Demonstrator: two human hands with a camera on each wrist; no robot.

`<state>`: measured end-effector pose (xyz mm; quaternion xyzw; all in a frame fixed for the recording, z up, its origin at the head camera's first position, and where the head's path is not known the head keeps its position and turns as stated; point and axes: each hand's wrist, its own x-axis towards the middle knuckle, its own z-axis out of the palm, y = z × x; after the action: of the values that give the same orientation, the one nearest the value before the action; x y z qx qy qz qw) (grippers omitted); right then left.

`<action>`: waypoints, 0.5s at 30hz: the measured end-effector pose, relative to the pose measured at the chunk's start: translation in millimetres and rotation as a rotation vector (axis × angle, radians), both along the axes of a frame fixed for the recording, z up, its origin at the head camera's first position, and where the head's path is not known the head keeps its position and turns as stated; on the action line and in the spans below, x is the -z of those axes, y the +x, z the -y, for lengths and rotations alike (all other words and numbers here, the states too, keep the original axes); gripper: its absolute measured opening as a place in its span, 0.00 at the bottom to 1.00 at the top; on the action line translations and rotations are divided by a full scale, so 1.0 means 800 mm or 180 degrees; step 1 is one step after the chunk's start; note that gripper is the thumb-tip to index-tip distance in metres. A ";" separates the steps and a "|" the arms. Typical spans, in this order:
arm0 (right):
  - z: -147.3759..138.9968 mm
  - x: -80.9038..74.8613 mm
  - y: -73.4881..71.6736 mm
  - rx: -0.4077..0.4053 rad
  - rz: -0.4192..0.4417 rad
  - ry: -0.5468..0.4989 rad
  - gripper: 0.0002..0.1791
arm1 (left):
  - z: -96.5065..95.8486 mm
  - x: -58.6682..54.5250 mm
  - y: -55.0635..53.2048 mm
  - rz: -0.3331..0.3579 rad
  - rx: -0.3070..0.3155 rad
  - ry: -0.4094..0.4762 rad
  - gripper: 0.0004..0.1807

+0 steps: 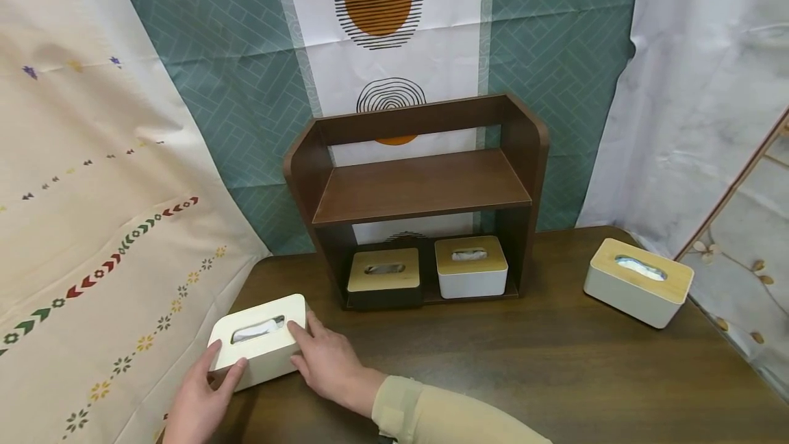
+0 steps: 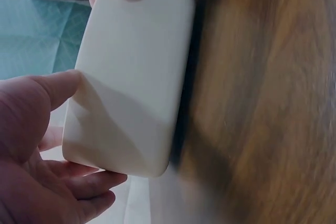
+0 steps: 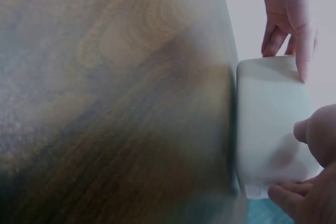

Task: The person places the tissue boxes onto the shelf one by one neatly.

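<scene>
1. The white tissue box [image 1: 268, 365] is at the counter's [image 1: 493, 368] left edge, between my left hand [image 1: 200, 389] and right hand [image 1: 333, 358]; its long axis slants from near left to far right, neither hand nearer.
2. Thumb and fingers of both hands grip it, one at each end.
3. I count four boxes: this, dark box [image 1: 382, 282] and pale box [image 1: 471, 283] in one shelf [image 1: 419, 187], another wood-topped box [image 1: 635, 297] by the right edge.
</scene>
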<state>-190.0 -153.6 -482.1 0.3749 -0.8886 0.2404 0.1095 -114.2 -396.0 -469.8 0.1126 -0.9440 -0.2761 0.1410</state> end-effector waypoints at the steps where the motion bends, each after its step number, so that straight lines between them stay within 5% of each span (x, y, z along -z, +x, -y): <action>1: -0.001 -0.001 0.000 0.0021 -0.0045 -0.0013 0.32 | -0.002 -0.002 0.000 0.0056 -0.0037 0.0028 0.43; 5: -0.006 -0.004 0.000 0.0126 -0.0204 -0.0089 0.31 | -0.012 -0.010 0.001 0.0098 -0.0143 0.0058 0.45; 15: -0.029 -0.019 0.001 0.0310 -0.0429 -0.0365 0.27 | -0.045 -0.031 0.011 -0.0207 -0.0259 -0.0033 0.42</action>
<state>-189.2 -130.6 -467.3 0.3396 -0.8813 0.2594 0.2019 -105.1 -360.3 -444.9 0.1412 -0.9350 -0.2687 0.1834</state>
